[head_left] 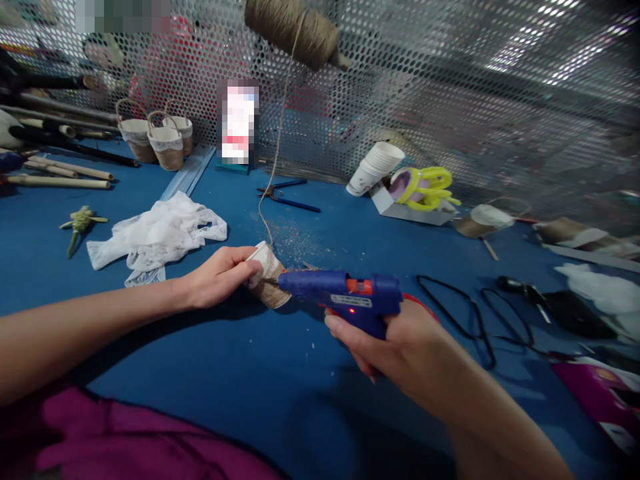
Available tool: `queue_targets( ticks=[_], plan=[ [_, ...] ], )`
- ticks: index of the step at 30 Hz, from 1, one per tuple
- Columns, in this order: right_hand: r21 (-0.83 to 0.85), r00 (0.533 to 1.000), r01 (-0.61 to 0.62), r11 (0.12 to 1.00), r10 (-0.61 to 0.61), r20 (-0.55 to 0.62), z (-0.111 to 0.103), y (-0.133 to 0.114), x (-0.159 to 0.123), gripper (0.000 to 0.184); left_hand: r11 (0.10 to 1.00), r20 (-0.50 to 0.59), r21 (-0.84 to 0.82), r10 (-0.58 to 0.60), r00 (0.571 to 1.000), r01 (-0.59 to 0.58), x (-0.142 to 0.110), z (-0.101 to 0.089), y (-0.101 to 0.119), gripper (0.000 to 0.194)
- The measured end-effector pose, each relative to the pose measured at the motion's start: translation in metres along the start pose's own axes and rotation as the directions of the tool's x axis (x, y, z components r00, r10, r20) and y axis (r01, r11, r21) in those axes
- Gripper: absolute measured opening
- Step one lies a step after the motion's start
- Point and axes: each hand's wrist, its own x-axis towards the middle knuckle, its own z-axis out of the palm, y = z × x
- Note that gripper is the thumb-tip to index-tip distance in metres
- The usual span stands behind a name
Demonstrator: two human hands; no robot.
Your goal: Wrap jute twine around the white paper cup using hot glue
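My left hand (225, 273) grips a paper cup (271, 283) tilted on its side, partly wrapped in brown twine. From the cup a strand of twine (280, 133) runs up to a large twine spool (295, 33) on the mesh wall. My right hand (385, 340) is closed around the handle of a blue glue gun (325, 287) with a red light lit. Its nozzle meets the twine-wrapped side of the cup; whether glue is coming out I cannot tell. Left of the cup lies a heap of white lace (160, 230).
Three small twine baskets (167, 145) stand at the back left, near several sticks (60, 180). Pliers (290, 197) lie behind the cup. Stacked paper cups (375, 170) lean by yellow-handled scissors (425, 187) at the back. A black cord (475, 313) loops on the right.
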Motion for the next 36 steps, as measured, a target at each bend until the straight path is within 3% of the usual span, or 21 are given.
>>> queue_targets(
  ticks=[5,12,21,31,34,36],
  plan=[
    [-0.034,0.996,-0.072,0.997,0.070,-0.046,-0.005,-0.001,0.004,0.036,1.000,0.004,0.015,-0.023,1.000,0.023,-0.001,-0.001,0.000,0.024],
    [0.015,1.000,-0.009,1.000,0.008,0.022,-0.012,0.004,0.010,0.044,0.998,-0.011,0.022,-0.055,0.998,0.055,-0.001,-0.002,-0.002,0.021],
    [0.104,0.998,0.051,0.993,-0.055,0.043,-0.013,0.008,0.017,0.035,0.999,-0.001,0.021,-0.036,0.999,0.036,-0.001,-0.002,-0.002,0.019],
    [0.238,0.999,0.022,0.971,-0.028,0.023,-0.009,0.011,0.022,0.027,0.999,0.009,0.033,-0.013,1.000,0.013,0.000,-0.003,-0.004,0.021],
    [0.332,0.999,0.031,0.943,-0.022,-0.030,-0.011,0.016,0.029,0.027,0.999,0.012,0.031,-0.020,1.000,0.019,0.000,-0.003,-0.004,0.023],
    [0.373,0.991,0.034,0.927,0.017,-0.133,-0.016,0.022,0.037,0.031,0.999,0.017,0.032,-0.017,1.000,0.017,0.000,-0.003,-0.004,0.025]
  ],
)
